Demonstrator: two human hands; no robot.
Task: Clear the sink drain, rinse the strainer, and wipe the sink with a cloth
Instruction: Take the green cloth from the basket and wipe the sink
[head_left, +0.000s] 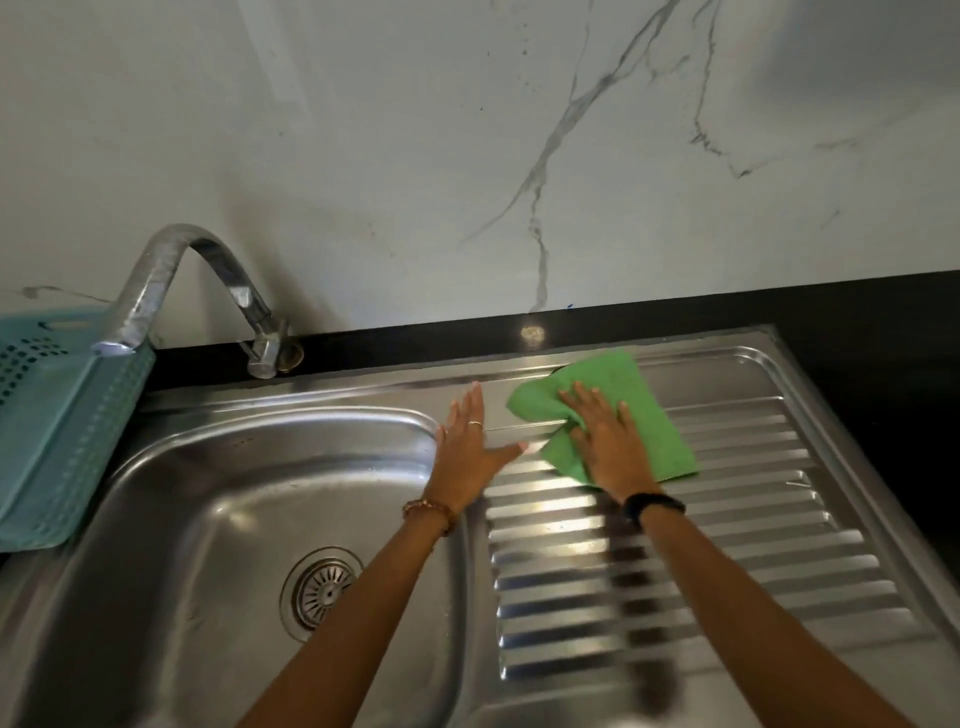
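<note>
Now I look first at the containers. The steel sink has its strainer seated in the drain at the near part of the basin, and I see nothing else lying in the basin. At the far left a teal plastic basket stands beside the sink, partly under the spout of the faucet; what it holds I cannot tell.

The green cloth lies on the far part of the ribbed drainboard, to the right of the basin. My right hand presses flat on the cloth with fingers straight and spread, pointing to the far side; it holds the cloth down and does not pinch it. My left hand rests on the steel between basin and drainboard, fingers straight, thumb stretched right toward the cloth. Both forearms reach out from the near edge. A dark band is on the right wrist, a beaded bracelet on the left.
</note>
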